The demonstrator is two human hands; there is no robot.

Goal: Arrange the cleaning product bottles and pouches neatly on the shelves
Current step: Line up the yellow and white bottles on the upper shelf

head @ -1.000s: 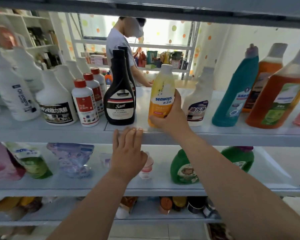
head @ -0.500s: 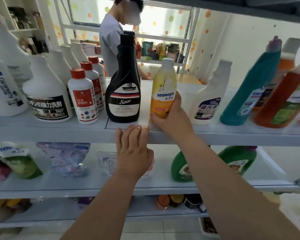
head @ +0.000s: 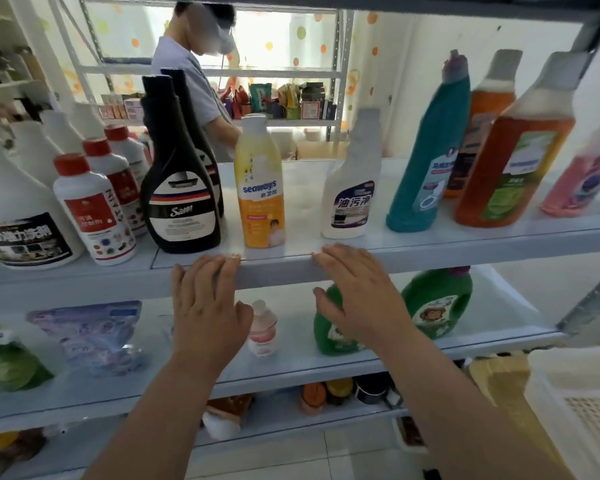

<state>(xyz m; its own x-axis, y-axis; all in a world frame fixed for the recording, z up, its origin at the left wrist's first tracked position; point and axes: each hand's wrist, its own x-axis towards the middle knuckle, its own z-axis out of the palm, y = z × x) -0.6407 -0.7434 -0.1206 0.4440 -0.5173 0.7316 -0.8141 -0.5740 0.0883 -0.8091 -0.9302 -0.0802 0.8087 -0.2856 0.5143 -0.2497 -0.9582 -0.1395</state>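
Two hands, both empty. Seaways yellow bottle (head: pixel 260 181) stands upright on the upper shelf (head: pixel 465 251), centre of frame, near the front edge. Black Sam bottle (head: pixel 181 202) is just beside it on the left; white degreaser bottle (head: pixel 352 188) is further off on the right. Neither hand touches it.

Left hand (head: pixel 205 303) and right hand (head: pixel 357 299) are flat, fingers straight and close together, fingertips on the shelf's front lip, one either side below the bottle.

My read: this bottle is placed, label out; we're between items.

Next move needs a target. Either even out the wider gap right of the Seaways, or drop to the lower shelf, left of frame, where the purple pouch (head: pixel 90 337) and green pouch (head: pixel 11 362) look slumped. That area is blurred, so I can't be sure. Small pink bottle (head: pixel 262 329) stands apart from the green jugs (head: pixel 437 303), and the right hand partly hides one of them.
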